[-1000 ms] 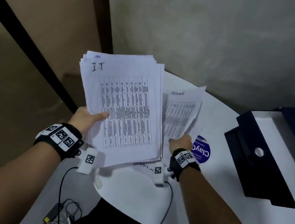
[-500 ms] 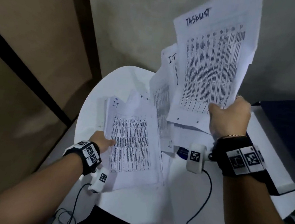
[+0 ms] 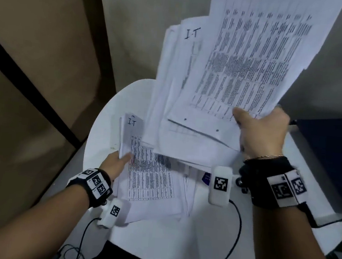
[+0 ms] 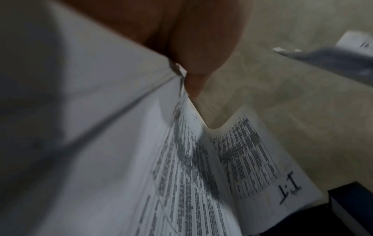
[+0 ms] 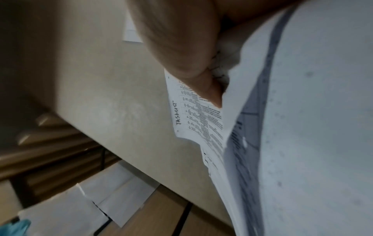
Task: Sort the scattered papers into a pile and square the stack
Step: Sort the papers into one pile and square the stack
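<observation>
In the head view, the right hand (image 3: 262,133) grips a fanned sheaf of printed sheets (image 3: 239,73) by its lower edge, raised above the round white table (image 3: 156,237), while the left hand (image 3: 115,164) pinches the left edge of a second stack (image 3: 151,179) lying on that table, its thumb on top. The left wrist view shows the thumb (image 4: 201,63) clamped on the stack's edge. The right wrist view shows fingers (image 5: 181,47) curled tightly round the lifted sheaf, "TASKLIST" handwritten on one sheet.
</observation>
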